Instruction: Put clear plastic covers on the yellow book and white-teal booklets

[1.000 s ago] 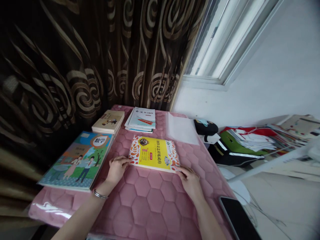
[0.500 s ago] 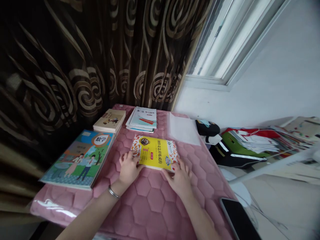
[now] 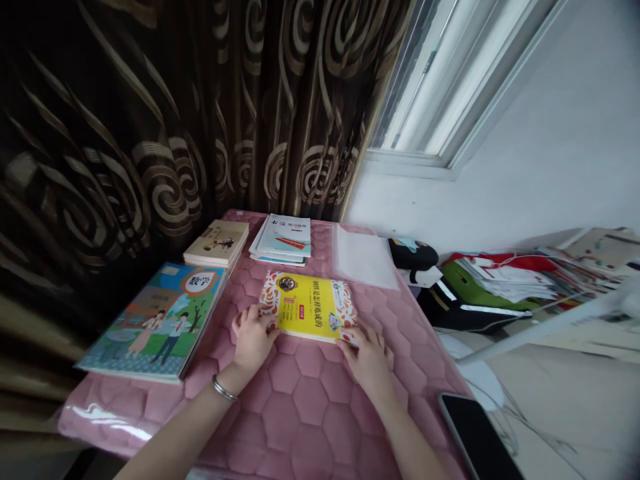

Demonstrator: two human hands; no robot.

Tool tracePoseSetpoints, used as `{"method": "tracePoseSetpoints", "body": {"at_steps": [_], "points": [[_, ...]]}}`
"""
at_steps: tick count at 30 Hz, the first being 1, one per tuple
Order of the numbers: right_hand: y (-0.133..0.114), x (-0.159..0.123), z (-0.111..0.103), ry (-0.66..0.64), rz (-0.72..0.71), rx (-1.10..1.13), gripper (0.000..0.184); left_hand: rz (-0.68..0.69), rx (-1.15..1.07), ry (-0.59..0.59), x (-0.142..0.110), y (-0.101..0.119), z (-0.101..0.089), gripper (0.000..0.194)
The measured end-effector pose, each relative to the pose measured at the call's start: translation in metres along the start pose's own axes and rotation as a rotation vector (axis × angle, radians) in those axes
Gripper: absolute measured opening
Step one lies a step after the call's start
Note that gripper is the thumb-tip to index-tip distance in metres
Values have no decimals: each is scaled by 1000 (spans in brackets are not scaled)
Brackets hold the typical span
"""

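A yellow book (image 3: 309, 308) with orange-and-white patterned ends lies on the pink padded table cover, its cover facing up. My left hand (image 3: 254, 335) grips its near left corner, fingers curled at the side and thumb along the near edge. At the near right corner, my right hand (image 3: 367, 353) holds the book in the same way, with the fingertips partly hidden. To the left of my left hand lies a stack of books topped by a blue-green mathematics textbook (image 3: 155, 323).
Tan booklets (image 3: 219, 243) and a stack of white booklets (image 3: 284, 237) sit at the back. A white sheet (image 3: 363, 257) lies at the back right. A phone (image 3: 477, 433) is at the right edge, near a white metal bar (image 3: 530, 333). Dark patterned curtains (image 3: 175, 120) hang behind.
The right hand has shifted slightly right at the book's corner. The left hand keeps its place on the book. The whole view has moved a little.
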State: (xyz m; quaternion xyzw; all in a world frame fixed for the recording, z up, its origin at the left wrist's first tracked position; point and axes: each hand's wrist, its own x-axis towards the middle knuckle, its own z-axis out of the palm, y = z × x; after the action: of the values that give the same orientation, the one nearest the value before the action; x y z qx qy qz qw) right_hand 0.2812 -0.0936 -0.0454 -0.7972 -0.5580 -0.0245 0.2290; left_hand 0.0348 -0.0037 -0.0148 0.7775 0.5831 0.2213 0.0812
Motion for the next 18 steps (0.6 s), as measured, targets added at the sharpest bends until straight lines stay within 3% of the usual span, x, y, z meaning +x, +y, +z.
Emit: {"method": "tracePoseSetpoints", "body": {"at_steps": [3, 7, 18], "points": [[20, 3, 1, -26, 9, 140, 24, -59, -62, -29, 2, -22, -7, 17], [35, 8, 5, -24, -12, 327, 25, -15, -194, -67, 5, -42, -10, 21], [50, 9, -3, -116, -134, 452, 32, 8, -155, -18, 2, -45, -3, 25]]}}
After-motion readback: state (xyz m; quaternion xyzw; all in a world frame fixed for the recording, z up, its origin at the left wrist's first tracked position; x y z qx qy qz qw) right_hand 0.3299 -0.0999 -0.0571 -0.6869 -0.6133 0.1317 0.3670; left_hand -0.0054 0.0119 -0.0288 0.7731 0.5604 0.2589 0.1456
